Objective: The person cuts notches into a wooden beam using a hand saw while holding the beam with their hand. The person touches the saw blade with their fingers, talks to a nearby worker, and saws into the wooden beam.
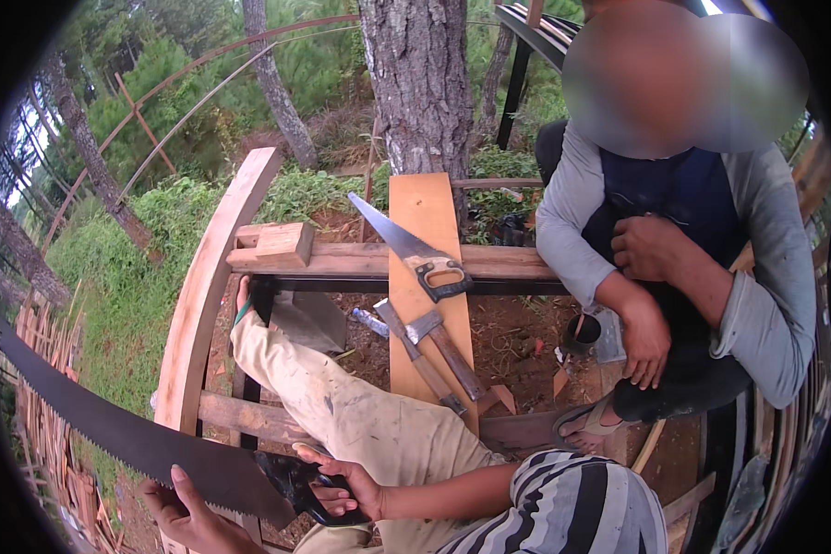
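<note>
A large hand saw with a dark blade and black handle lies slantwise across the lower left. My right hand is wrapped round its handle. Near the middle of the blade, my left hand pinches it, thumb on the near face and other fingers partly hidden behind. The toothed edge faces down. Beyond my legs, a smaller saw with a wood-and-black handle rests on an upright-lying plank. A hatchet and a long chisel-like tool lie side by side lower on that plank.
A long squared timber runs along my left, beside a notched wooden block on a cross beam. A co-worker sits at the right, arms folded on the knee. Behind stands a tree trunk. A plastic bottle lies below.
</note>
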The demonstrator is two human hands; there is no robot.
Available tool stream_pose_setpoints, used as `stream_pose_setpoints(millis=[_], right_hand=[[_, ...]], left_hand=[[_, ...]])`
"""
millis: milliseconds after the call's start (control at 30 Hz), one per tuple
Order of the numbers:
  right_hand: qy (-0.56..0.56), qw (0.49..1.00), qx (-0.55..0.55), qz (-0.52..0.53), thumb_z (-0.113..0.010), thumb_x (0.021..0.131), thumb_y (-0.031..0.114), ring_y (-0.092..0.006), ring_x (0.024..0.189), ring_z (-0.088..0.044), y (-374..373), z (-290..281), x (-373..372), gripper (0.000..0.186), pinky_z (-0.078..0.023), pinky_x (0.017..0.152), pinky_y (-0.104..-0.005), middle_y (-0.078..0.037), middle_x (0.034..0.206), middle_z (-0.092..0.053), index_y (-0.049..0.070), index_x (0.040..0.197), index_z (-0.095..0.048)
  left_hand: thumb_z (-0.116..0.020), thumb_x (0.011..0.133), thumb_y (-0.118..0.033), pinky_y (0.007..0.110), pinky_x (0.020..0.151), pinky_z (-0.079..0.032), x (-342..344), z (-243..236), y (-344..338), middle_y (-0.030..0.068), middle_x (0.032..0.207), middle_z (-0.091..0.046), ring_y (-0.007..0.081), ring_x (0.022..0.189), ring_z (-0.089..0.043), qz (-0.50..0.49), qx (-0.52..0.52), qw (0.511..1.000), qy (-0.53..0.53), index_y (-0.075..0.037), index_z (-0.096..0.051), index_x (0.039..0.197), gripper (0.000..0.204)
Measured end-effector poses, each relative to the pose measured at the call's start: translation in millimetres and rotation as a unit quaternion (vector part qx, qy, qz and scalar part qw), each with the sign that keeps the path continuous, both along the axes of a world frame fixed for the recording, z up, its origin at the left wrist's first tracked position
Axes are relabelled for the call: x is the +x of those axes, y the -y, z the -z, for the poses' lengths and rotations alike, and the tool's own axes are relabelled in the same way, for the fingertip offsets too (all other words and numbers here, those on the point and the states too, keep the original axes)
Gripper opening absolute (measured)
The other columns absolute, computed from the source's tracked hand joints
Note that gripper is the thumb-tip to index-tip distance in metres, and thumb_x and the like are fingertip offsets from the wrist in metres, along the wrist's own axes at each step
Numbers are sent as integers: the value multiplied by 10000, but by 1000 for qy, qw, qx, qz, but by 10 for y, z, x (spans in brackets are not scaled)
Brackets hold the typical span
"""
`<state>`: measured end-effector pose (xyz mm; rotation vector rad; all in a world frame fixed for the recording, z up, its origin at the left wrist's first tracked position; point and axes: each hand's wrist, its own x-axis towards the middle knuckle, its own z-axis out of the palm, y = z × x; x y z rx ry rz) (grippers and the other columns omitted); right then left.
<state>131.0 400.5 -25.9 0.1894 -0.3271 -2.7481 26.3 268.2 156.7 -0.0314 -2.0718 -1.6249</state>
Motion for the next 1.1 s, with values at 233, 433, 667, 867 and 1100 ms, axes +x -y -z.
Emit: stream_pose_setpoints(millis=[233, 433, 667, 867, 1100], right_hand=[[-39, 999, -13, 2, -611, 1102, 309, -113, 425, -427, -20, 176, -50, 206, -465, 550, -285, 28, 588, -420, 129, 1202, -626], [-79, 996, -28, -9, -631, 1090, 320, -113, 431, -412, -5, 273, -112, 217, -450, 563, -276, 32, 601, -432, 103, 1079, -617], [-84, 996, -27, 1, -623, 1090, 308, -115, 438, -420, -51, 224, -110, 197, -459, 586, -288, 29, 602, -447, 111, 1101, -636], [-60, 998, -4, 6, -624, 1082, 304, -118, 442, -424, -64, 202, -113, 204, -455, 584, -291, 33, 597, -447, 104, 1116, -650], [-44, 999, -3, -11, -626, 1076, 302, -123, 444, -440, -61, 145, -130, 205, -467, 598, -310, 32, 586, -461, 108, 1136, -660]], left_hand=[[-706, 1133, -222, 263, 776, -526, -94, -16, 79, 38, 992, -695, 88, 879, -628, 20, -6, 1000, 2, -16, -670, 1088, 214], [-802, 1053, -200, 321, 631, -466, 82, -230, -133, 61, 757, -680, 135, 689, -562, -57, -57, 996, -27, 62, -758, 895, 309], [-671, 1154, -230, 255, 718, -529, -77, 43, 129, 25, 908, -692, 82, 804, -625, -31, -42, 999, -11, -19, -703, 1009, 258], [-704, 1130, -210, 265, 780, -584, -167, 42, 221, 53, 986, -753, 109, 883, -704, -19, 11, 1000, -3, 1, -753, 1106, 218], [-737, 1106, -197, 261, 780, -592, -238, -30, 354, 55, 1011, -766, 121, 892, -729, -37, 42, 998, -13, 1, -765, 1102, 200]])
